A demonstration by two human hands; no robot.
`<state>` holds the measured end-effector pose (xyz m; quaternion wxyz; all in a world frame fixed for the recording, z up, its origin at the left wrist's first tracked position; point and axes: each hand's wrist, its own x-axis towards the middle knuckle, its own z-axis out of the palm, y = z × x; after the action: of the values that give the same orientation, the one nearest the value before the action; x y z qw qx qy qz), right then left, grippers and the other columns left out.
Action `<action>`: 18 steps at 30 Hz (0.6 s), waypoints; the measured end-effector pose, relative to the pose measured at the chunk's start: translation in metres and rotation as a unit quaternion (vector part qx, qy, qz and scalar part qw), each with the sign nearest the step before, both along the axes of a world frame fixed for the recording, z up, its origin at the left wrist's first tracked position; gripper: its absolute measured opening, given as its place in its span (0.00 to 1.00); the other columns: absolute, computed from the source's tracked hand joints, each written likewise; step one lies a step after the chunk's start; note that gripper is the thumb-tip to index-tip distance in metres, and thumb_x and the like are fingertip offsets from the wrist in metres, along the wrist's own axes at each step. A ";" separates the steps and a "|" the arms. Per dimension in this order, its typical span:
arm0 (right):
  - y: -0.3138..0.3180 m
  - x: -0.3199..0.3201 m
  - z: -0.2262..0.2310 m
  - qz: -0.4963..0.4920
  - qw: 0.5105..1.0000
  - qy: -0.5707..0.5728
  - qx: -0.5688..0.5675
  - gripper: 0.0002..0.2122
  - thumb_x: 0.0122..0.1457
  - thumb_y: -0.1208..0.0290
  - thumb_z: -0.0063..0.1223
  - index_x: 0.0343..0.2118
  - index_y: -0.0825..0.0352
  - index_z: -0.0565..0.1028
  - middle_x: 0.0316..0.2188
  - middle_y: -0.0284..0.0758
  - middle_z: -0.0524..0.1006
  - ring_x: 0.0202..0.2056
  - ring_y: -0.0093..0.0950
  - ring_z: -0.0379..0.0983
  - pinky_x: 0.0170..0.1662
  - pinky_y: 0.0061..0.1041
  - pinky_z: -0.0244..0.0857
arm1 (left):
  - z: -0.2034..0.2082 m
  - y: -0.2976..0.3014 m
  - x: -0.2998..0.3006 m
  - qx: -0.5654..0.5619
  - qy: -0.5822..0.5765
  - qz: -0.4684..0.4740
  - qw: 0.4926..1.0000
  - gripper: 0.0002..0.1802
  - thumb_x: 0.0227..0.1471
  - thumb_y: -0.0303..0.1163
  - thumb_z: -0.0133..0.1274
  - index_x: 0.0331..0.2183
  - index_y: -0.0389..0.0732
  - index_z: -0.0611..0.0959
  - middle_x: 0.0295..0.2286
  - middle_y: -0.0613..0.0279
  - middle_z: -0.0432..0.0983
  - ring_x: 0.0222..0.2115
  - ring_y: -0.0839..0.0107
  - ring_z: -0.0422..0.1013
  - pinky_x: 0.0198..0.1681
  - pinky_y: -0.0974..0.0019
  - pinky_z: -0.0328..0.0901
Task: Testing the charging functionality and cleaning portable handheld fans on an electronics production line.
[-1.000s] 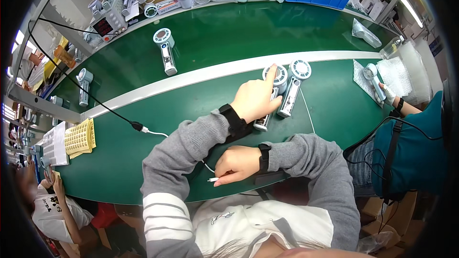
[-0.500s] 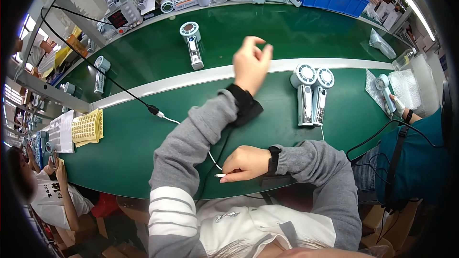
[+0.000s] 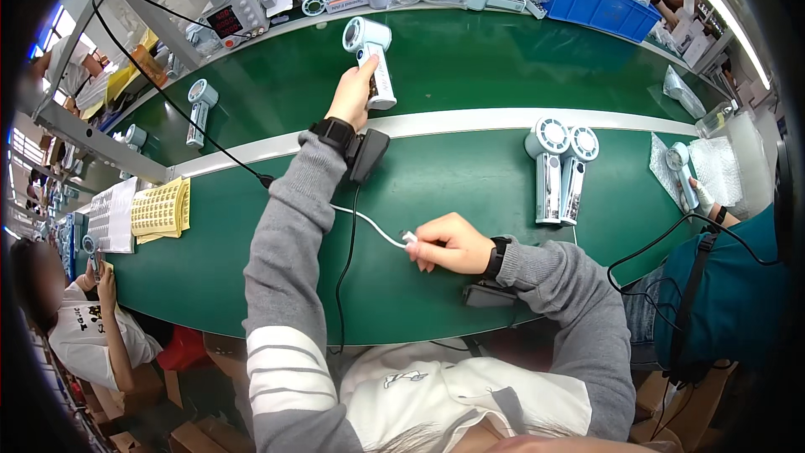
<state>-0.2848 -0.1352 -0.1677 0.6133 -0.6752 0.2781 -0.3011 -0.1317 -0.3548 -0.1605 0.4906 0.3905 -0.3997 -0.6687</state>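
Over the far green strip, my left hand (image 3: 352, 96) is closed round the handle of a light-blue handheld fan (image 3: 381, 84), its round head pointing away from me. My thumb lies along the handle, and the other fingers are partly hidden. Lower and to the right, my right hand (image 3: 453, 243) pinches the plug end of a white charging cable (image 3: 369, 220). That cable joins a black cord (image 3: 222, 149) near my left forearm. Right of my hands, two more handheld fans (image 3: 548, 184) lie side by side on the near green table, a thin white cord at their lower end.
A white rail (image 3: 453, 122) divides the table from the far strip, where another fan (image 3: 198, 113) lies left. Yellow sticker sheets (image 3: 163, 208) are at left. Behind stand a power supply (image 3: 239, 21) and a blue crate (image 3: 587, 0). Co-workers sit on both sides, one (image 3: 725, 260) close at right.
My left hand has moved left and taken hold of the fan on the far strip. My right hand has moved forward and slightly right, with the cable plug still in its fingers.
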 end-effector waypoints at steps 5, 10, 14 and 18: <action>-0.008 -0.004 -0.002 -0.122 0.989 -0.037 0.078 0.14 0.60 0.68 0.38 0.24 0.73 0.69 0.17 0.32 0.70 0.20 0.18 0.67 0.23 0.16 0.63 | 0.018 0.084 0.006 -0.090 0.084 -0.031 0.992 0.20 0.47 0.29 0.52 0.41 0.31 0.66 0.27 0.59 0.72 0.22 0.71 0.70 0.27 0.70 0.67; -0.011 -0.005 -0.006 -0.110 0.991 -0.035 0.066 0.14 0.60 0.68 0.36 0.24 0.73 0.68 0.18 0.33 0.70 0.21 0.19 0.68 0.23 0.17 0.63 | 0.032 0.122 0.007 -0.063 0.174 -0.123 0.975 0.22 0.46 0.27 0.52 0.42 0.33 0.63 0.27 0.59 0.69 0.20 0.72 0.68 0.25 0.69 0.67; -0.011 -0.005 -0.005 -0.117 0.992 -0.027 0.043 0.13 0.60 0.69 0.36 0.24 0.73 0.69 0.18 0.33 0.70 0.20 0.19 0.68 0.23 0.17 0.63 | 0.032 0.130 0.004 -0.068 0.212 -0.146 0.964 0.21 0.46 0.26 0.51 0.42 0.34 0.63 0.28 0.60 0.67 0.22 0.73 0.68 0.25 0.69 0.66; -0.010 -0.001 -0.003 -0.134 0.990 -0.032 0.019 0.13 0.59 0.68 0.41 0.22 0.71 0.70 0.16 0.31 0.70 0.18 0.17 0.67 0.22 0.15 0.62 | 0.026 0.134 0.000 -0.072 0.179 -0.138 0.971 0.18 0.47 0.26 0.51 0.39 0.36 0.63 0.27 0.61 0.67 0.23 0.73 0.68 0.26 0.69 0.66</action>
<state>-0.2860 -0.1455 -0.1707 0.5885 -0.6100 0.3519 -0.3971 -0.1313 -0.2204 -0.1347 0.4839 0.1689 -0.4028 -0.7583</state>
